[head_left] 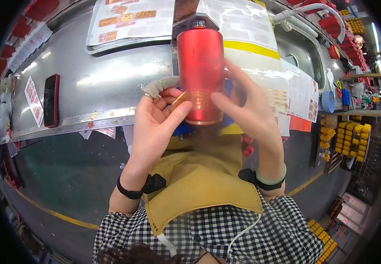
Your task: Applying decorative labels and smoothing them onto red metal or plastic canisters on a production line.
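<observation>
Red canister (200, 61) — held between both hands, far end close to a dark fixture (183, 23), near end toward the body. Cannot tell whether supported by that fixture. Near its close end, carries one gold label (198, 99).

Left hand (153, 119) at the canister's left side, thumb and fingers pinching the label's left end, with one knitted sleeve (159, 85) on a finger. Right hand (252, 103) curled round the canister's right side, thumb pressed near the label, other fingers partly hidden behind.

Judging by the gloss, likely stiff, smooth and rather slippery, perhaps light if hollow; probably easy to scuff or dent. Best taken by the bare sides, beyond the label, with a broad, even hold. Label likely thin, flexible and easily creased — better pinched by an edge only.

By count: one canister, two hands, two black wrist straps (154, 183), below the canister to either side. Well left of the canister, one phone (51, 100) and, just beyond it, one small printed sheet (33, 100). Beyond and left of the canister, one large label sheet (133, 33). Well to its right, one blue cup (328, 101); farther right, many yellow rolls (353, 136), too small to count surely.
</observation>
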The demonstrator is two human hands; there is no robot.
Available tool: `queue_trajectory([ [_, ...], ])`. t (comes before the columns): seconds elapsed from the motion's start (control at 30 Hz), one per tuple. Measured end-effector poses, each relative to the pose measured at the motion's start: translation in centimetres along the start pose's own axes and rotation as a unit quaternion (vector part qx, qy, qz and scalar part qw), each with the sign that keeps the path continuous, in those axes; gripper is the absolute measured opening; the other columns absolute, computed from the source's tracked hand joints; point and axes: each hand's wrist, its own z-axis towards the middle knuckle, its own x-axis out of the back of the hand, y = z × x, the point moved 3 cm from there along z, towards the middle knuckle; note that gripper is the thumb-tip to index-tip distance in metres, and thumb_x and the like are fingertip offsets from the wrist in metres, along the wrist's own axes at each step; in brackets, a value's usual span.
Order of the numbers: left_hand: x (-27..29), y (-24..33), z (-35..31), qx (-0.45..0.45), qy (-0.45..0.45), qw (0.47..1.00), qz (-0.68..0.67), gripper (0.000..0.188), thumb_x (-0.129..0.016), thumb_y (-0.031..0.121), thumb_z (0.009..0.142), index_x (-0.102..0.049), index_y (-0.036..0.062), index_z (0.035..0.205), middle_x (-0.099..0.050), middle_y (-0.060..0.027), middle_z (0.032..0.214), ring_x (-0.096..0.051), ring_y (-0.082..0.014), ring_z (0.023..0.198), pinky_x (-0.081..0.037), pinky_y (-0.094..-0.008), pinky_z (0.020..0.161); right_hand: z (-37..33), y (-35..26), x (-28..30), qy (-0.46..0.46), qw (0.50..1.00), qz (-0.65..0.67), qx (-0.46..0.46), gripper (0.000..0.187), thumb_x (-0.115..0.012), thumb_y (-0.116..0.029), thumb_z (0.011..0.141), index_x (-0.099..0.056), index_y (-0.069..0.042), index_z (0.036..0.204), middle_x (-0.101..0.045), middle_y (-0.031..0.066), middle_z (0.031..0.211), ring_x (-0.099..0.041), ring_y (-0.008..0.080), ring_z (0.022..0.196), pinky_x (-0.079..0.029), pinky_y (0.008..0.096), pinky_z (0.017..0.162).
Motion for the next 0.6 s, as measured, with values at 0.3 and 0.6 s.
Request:
queue_trajectory([
  [0.3, 0.1, 0.2, 0.3, 0.004, 0.003, 0.999, -0.049, 0.042, -0.069, -0.005, 0.095, -0.052, -0.0017, 0.133, -0.06, -0.0093, 0.122, -0.061, -0.0167, 0.114, -0.054, -0.0324, 0.101, -0.1, 0.4, -0.3, -0.018, 0.999, 0.05, -0.005, 0.077, -0.076, -0.017, 0.088, -0.041, 0.009, 0.152, -0.066, 0.0178, 0.126, -0.066, 0.0203, 0.104, -0.051, 0.0326, 0.094],
  [0.6, 0.2, 0.1, 0.5, 0.006, 0.006, 0.999, -0.031, 0.035, -0.07, -0.002, 0.096, -0.054, -0.0047, 0.128, -0.066, -0.0102, 0.112, -0.066, -0.0163, 0.106, -0.055, -0.0311, 0.098, -0.1, 0.9, -0.5, -0.015, 0.998, 0.058, -0.003, 0.079, -0.075, -0.016, 0.089, -0.038, 0.008, 0.154, -0.061, 0.021, 0.138, -0.06, 0.0262, 0.125, -0.047, 0.0357, 0.107],
])
